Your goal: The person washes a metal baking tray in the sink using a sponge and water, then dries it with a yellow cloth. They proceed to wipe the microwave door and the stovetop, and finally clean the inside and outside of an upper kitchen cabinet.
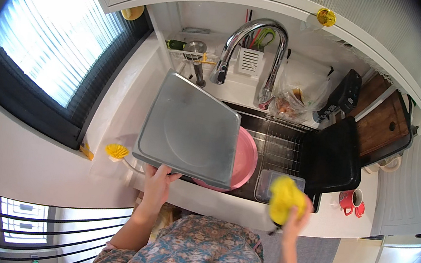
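My left hand (159,180) grips the near edge of a grey metal baking tray (191,129), tilted over a pink plastic basin (244,160) in the sink. The tray hides much of the basin. To the right, my right hand (297,216) holds a yellow cloth (285,199), blurred, near the sink's front edge. Behind the tray a chrome faucet (280,57) arches over the sink. A clear plastic container (263,184) lies in the sink beside the basin.
A black tray (330,159) leans at the sink's right, by a wire rack (282,145). A red mug (347,199) stands on the right counter. A yellow-headed brush (117,152) is at left. Behind are a bag of food scraps (292,102) and a wooden cutting board (387,119).
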The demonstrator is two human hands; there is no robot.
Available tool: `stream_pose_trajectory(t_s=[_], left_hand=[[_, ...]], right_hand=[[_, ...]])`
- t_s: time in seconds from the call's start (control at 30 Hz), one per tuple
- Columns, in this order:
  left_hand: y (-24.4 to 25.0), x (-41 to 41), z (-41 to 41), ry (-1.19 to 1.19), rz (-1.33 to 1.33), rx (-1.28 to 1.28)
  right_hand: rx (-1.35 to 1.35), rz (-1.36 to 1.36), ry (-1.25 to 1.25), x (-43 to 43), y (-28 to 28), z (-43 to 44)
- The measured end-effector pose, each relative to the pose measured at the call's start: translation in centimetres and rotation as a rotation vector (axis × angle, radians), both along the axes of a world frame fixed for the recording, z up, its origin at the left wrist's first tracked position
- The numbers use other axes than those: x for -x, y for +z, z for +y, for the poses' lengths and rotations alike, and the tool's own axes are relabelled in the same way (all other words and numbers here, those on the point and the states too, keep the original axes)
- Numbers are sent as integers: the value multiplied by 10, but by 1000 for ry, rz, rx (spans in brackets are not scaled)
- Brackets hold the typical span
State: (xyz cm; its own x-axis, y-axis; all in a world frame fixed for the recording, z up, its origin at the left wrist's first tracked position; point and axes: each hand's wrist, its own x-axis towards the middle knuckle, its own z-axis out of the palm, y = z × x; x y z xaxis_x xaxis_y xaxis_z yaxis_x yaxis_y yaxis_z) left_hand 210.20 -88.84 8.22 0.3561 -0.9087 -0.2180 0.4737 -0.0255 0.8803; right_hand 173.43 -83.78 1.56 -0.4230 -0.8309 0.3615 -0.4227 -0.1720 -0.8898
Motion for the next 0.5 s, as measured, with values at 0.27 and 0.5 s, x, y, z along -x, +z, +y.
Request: stream_pose_trajectory(t_s=[0.27,0.5], left_hand=[[14,-2,12,14,12,-2],[8,-9,28,-22,-31,38]], right_hand=[[-77,414,1056,-156,19,-110],[19,143,476,-186,-29,-208]])
